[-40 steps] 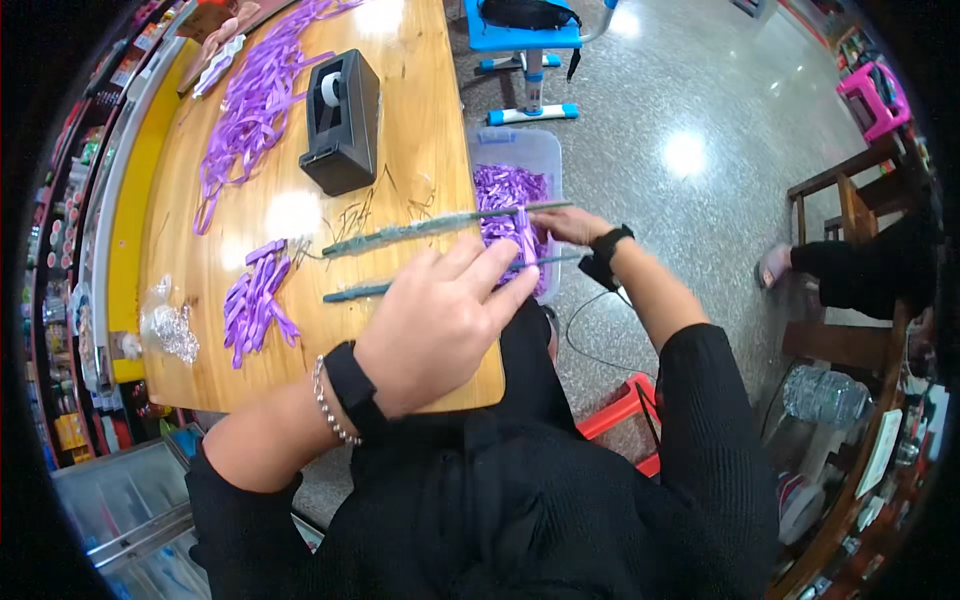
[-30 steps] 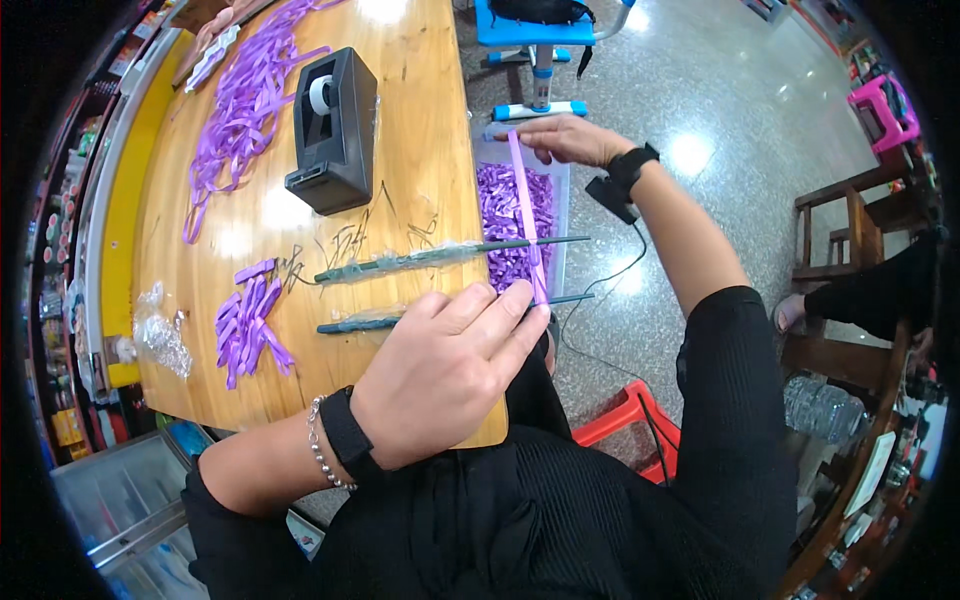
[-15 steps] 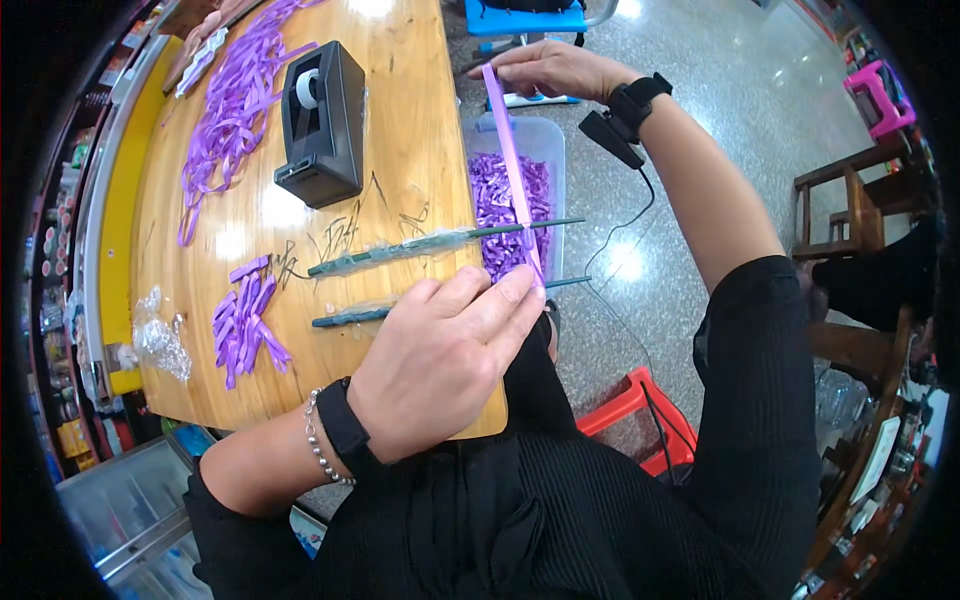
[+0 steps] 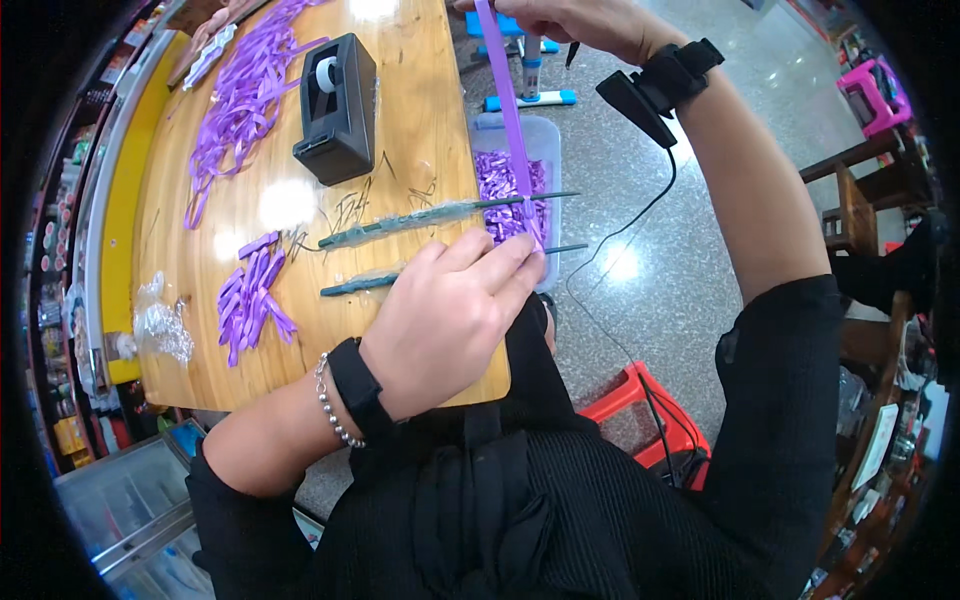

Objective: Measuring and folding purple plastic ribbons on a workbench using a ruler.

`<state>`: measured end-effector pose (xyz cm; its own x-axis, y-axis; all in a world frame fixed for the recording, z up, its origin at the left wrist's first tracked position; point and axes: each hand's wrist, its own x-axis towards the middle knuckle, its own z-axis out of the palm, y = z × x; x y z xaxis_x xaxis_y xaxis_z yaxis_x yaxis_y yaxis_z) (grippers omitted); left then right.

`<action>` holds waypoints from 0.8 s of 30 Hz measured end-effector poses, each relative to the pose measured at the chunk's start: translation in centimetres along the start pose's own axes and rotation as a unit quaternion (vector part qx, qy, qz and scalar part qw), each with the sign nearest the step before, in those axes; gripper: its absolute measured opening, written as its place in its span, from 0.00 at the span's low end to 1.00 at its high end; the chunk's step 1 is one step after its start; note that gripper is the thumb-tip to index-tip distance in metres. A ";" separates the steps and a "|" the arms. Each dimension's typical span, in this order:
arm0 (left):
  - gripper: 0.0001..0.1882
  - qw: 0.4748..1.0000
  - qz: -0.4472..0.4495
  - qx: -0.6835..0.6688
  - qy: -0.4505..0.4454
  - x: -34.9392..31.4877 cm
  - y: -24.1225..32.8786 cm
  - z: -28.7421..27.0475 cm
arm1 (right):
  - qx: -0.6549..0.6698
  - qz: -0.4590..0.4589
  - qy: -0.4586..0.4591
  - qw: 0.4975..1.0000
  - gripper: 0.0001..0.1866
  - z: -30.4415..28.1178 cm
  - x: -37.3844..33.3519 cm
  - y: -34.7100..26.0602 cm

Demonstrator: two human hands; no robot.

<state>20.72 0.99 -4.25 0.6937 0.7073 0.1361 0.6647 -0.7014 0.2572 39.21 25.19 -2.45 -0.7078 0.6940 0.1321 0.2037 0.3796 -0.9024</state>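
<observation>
A purple ribbon stretches taut between my hands, crossing a thin dark-green stick beyond the table's right edge. My left hand lies over a second stick, its fingers pressed together on the ribbon's near end. That hand hides the second stick's middle. Both sticks are bound to the wooden table with clear tape, and their thin tips stick out past its edge. Up at the top of the view, my right hand is closed on the ribbon's far part; its fingertips are partly cut off.
Below the sticks' tips stands a clear plastic bin of purple ribbon pieces. On the table are a black tape dispenser, a heap of long ribbon, short ribbon pieces and crumpled clear plastic. A red stool stands on the floor.
My right hand has moved up and away, drawing a longer stretch of ribbon over the sticks. My left hand keeps its hold by the second stick. The whole view has shifted slightly.
</observation>
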 end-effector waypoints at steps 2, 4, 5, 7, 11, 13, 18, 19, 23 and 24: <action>0.20 1.000 0.000 0.004 0.002 -0.3 0.1 0.0 | -0.005 0.049 0.010 0.999 0.17 0.7 -1.7 -4.0; 0.20 1.000 0.006 0.007 0.005 -0.4 0.0 0.3 | 0.034 0.045 0.014 0.998 0.17 1.2 -2.8 -5.4; 0.20 0.999 0.022 0.034 0.015 -0.5 -0.1 0.6 | 0.037 0.036 0.022 0.998 0.17 1.5 -3.7 -6.6; 0.20 0.997 0.042 0.062 0.028 -0.7 -0.1 0.9 | 0.036 0.026 0.033 0.998 0.17 2.1 -5.3 -7.9; 0.20 0.997 0.024 0.061 0.033 -1.0 0.2 0.8 | 0.183 -0.067 -0.015 0.981 0.16 4.3 -9.0 -10.5; 0.19 0.997 0.022 0.046 0.049 -1.2 0.2 1.0 | 0.108 -0.073 0.040 0.991 0.24 5.9 -11.7 -10.1; 0.17 0.996 0.023 0.035 0.075 -2.3 0.1 1.0 | 0.035 -0.053 0.052 0.997 0.26 9.3 -17.5 -11.1; 0.17 0.998 0.012 0.022 0.063 -2.4 0.1 0.9 | 0.077 -0.013 0.055 0.995 0.26 10.1 -18.5 -11.6; 0.17 0.998 0.011 0.027 0.049 -2.4 0.4 0.8 | 0.162 0.079 0.052 0.982 0.25 12.6 -22.5 -11.8; 0.17 0.998 0.016 0.036 0.056 -2.4 0.3 0.9 | 0.196 0.097 0.048 0.975 0.24 13.3 -23.2 -11.6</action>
<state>19.53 -1.03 -5.36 0.6817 0.6876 0.2502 0.6642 -0.7249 0.1828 44.27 -3.48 -0.47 -0.6113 0.7905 -0.0362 0.0405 -0.0145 -0.9991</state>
